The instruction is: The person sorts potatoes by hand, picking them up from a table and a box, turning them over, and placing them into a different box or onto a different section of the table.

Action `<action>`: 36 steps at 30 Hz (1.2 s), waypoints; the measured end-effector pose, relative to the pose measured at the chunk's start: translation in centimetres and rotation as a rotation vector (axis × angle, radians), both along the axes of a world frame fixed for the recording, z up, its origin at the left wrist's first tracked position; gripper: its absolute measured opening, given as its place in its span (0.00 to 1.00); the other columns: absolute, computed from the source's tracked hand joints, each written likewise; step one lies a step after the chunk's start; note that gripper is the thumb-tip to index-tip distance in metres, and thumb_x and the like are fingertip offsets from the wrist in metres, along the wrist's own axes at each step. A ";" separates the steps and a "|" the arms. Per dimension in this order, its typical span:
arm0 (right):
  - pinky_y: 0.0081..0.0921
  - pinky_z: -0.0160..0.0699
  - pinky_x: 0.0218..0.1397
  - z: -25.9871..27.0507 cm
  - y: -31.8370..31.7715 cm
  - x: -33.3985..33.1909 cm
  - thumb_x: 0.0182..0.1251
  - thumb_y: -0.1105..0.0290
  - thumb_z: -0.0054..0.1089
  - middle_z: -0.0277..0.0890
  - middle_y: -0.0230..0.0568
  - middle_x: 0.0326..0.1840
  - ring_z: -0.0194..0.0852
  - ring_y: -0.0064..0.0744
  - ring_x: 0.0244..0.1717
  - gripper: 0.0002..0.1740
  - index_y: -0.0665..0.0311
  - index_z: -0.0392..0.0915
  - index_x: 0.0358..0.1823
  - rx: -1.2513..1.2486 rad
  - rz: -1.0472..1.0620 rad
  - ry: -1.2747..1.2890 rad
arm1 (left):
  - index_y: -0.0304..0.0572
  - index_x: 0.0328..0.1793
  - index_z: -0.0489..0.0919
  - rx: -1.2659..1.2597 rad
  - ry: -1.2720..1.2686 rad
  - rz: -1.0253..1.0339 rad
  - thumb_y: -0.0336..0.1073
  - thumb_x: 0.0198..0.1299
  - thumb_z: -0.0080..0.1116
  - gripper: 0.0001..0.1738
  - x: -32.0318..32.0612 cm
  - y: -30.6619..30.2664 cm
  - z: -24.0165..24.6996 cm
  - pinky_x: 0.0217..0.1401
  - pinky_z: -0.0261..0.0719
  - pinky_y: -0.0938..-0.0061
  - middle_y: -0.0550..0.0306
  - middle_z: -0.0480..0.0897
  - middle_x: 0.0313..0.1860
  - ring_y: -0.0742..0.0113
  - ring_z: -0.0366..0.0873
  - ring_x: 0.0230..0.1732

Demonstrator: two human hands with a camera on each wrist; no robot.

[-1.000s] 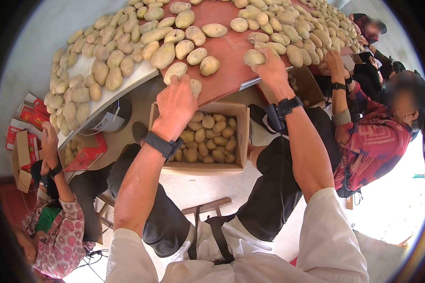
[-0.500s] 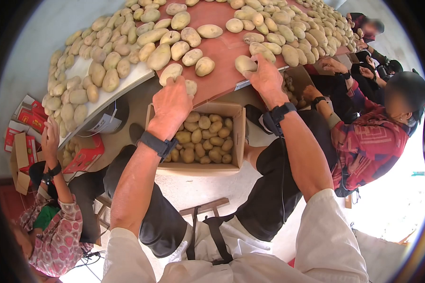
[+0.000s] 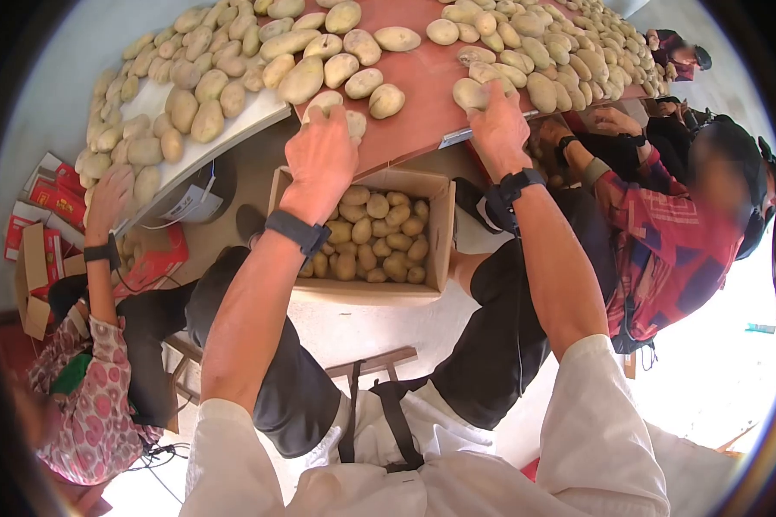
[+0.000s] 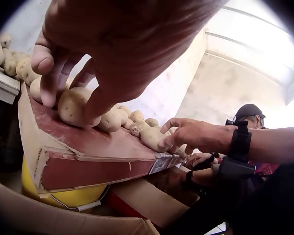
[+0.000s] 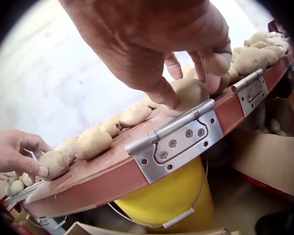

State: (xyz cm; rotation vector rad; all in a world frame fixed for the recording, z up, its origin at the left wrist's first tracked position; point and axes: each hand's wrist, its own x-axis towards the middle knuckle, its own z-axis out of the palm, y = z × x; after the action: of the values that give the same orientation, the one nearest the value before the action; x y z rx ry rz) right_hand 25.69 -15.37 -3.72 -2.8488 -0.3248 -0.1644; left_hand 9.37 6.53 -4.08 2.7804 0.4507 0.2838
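Note:
At the front edge of the red-brown table [image 3: 412, 129], my left hand [image 3: 321, 159] grips a potato [image 4: 73, 105] between thumb and fingers. A second potato [image 3: 326, 102] lies just beyond its knuckles. To the right, my right hand [image 3: 498, 129] holds another potato [image 5: 186, 96], its thumb on the near side and fingers curled over the far side. This potato rests low over the tabletop, close behind a metal hinge [image 5: 179, 139]. Several loose potatoes, one of them a rounded potato [image 3: 386, 101], lie between and beyond the hands.
Below the table edge stands a cardboard box [image 3: 444, 250] holding many potatoes. A yellow bucket [image 5: 171, 196] is under the table. Potatoes are heaped on a white board [image 3: 250, 121] at left and along the table's right. Other people sit on both sides, hands near the table.
Both my hands stay on their potatoes with little movement; the view shifts slightly. The person at left has moved a hand to the potatoes. The person at right has lowered their arms.

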 end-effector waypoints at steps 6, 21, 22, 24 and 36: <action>0.51 0.79 0.59 1.1 -0.4 -0.7 0.64 0.57 0.64 0.75 0.56 0.63 0.79 0.58 0.60 0.28 0.54 0.74 0.65 -0.052 0.082 0.009 | 0.39 0.62 0.74 0.047 -0.062 -0.025 0.43 0.60 0.70 0.28 -0.9 0.2 -0.7 0.41 0.84 0.50 0.36 0.80 0.53 0.38 0.86 0.46; 0.40 0.83 0.50 -8.9 2.2 -9.9 0.57 0.65 0.66 0.85 0.50 0.49 0.86 0.47 0.50 0.18 0.63 0.86 0.49 -0.552 0.906 0.820 | 0.30 0.58 0.77 -0.177 0.036 0.069 0.41 0.65 0.60 0.22 -3.3 0.3 5.9 0.59 0.79 0.48 0.31 0.82 0.55 0.35 0.80 0.58; 0.40 0.83 0.50 -10.8 1.6 -10.6 0.57 0.65 0.66 0.85 0.50 0.49 0.86 0.47 0.50 0.18 0.63 0.86 0.49 -0.553 0.908 0.820 | 0.30 0.58 0.77 -0.176 0.036 0.072 0.41 0.65 0.60 0.22 -3.3 0.4 5.5 0.59 0.79 0.48 0.31 0.82 0.55 0.35 0.80 0.58; 0.44 0.83 0.50 -13.2 0.7 -12.0 0.58 0.71 0.59 0.86 0.50 0.51 0.85 0.53 0.52 0.18 0.64 0.87 0.50 -0.554 0.856 0.821 | 0.28 0.58 0.77 -0.152 -0.039 0.071 0.40 0.64 0.59 0.22 -3.2 1.1 4.4 0.60 0.78 0.49 0.31 0.83 0.54 0.35 0.80 0.59; 0.46 0.81 0.61 -21.2 -2.7 -16.2 0.62 0.70 0.59 0.80 0.58 0.62 0.80 0.56 0.65 0.22 0.69 0.81 0.58 -0.662 0.612 0.831 | 0.27 0.57 0.77 -0.215 -0.045 0.076 0.38 0.64 0.61 0.22 -6.6 0.8 6.7 0.59 0.79 0.51 0.30 0.83 0.51 0.35 0.81 0.57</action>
State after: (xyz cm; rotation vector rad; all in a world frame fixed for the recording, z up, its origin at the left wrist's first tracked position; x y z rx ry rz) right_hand 9.52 -18.03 -24.87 -2.8787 -1.1681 1.4143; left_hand 2.78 7.29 2.62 2.5467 0.5426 0.2955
